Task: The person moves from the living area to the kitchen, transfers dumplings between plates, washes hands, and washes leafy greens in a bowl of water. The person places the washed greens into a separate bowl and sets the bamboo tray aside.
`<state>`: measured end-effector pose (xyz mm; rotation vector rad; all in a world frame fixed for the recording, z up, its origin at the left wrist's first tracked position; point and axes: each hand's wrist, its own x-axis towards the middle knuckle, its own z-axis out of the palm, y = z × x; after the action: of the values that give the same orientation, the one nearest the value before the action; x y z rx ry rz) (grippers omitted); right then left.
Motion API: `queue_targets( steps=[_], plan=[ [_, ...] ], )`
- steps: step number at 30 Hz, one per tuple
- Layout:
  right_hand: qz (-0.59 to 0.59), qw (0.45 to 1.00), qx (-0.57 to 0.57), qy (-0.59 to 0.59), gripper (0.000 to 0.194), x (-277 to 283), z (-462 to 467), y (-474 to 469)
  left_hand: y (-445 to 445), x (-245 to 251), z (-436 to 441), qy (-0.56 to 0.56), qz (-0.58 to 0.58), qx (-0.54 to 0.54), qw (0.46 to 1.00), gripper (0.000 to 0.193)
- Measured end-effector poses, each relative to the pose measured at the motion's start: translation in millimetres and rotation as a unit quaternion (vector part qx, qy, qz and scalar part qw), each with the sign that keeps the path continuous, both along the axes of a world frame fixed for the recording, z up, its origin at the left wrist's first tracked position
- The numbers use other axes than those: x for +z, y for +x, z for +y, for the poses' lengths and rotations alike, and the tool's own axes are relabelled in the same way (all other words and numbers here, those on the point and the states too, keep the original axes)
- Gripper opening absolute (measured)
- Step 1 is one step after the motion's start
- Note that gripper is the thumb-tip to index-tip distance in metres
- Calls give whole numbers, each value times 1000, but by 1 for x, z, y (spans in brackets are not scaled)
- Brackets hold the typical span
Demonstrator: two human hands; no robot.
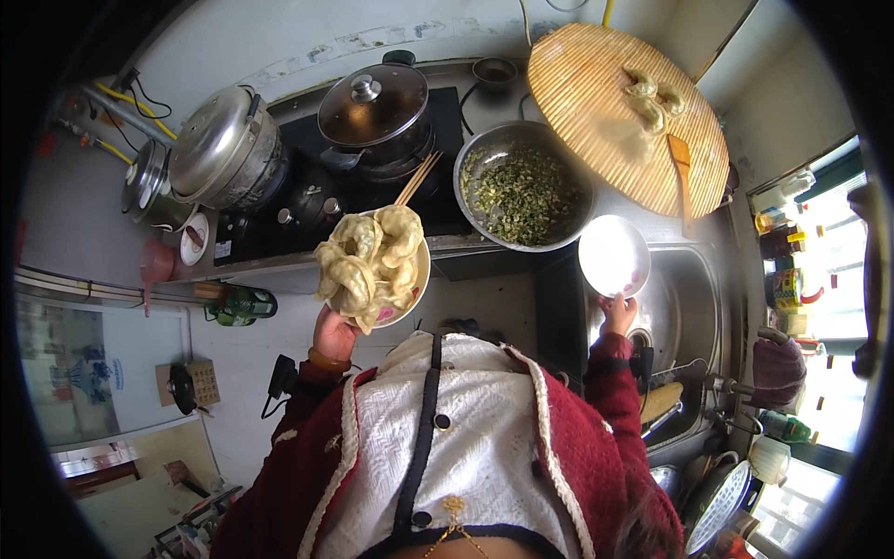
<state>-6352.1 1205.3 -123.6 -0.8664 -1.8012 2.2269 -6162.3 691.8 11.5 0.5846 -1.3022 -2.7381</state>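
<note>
My left hand (336, 334) grips a bowl (419, 285) with a pink pattern, heaped with cooked dumplings (369, 255). A pair of wooden chopsticks (420, 176) sticks out past the bowl's far side. Over at the right, my right hand (619, 314) holds the near rim of a white bowl (614, 253) with pink marks, at the edge of the sink. Beyond it stands a steel basin (585, 222) of chopped green filling (524, 199). Farther right, several dumplings (654, 98) and a wooden spatula (680, 168) lie on a round slatted tray (590, 91).
A glass-lidded pot (374, 105) and a large aluminium pot (223, 150) sit on the black cooktop (447, 126). At the right is the steel sink (688, 293), with a towel (777, 374) hanging by the tap. Green bottles (244, 305) rest on the floor at the left.
</note>
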Motion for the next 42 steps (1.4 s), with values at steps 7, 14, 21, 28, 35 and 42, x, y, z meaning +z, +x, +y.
queue_targets(
  steps=[7,14,21,28,35,42],
  plan=[
    [-10,1000,16,2,21,-8,1,-5,-3,10,13,8,-5,18,1000,48],
    [-25,999,34,-4,25,-13,3,-9,-4,10,16,3,-15,41,999,52],
    [-61,997,54,-16,30,-18,13,-14,-6,4,17,21,38,16,999,48],
    [-81,995,65,-1,30,-10,11,-14,-4,11,21,25,-22,51,998,49],
    [-86,994,70,8,35,-3,6,-13,-5,18,21,19,-19,40,999,52],
    [-88,993,76,13,38,1,1,-9,-6,25,23,22,0,16,1000,49]
  ],
)
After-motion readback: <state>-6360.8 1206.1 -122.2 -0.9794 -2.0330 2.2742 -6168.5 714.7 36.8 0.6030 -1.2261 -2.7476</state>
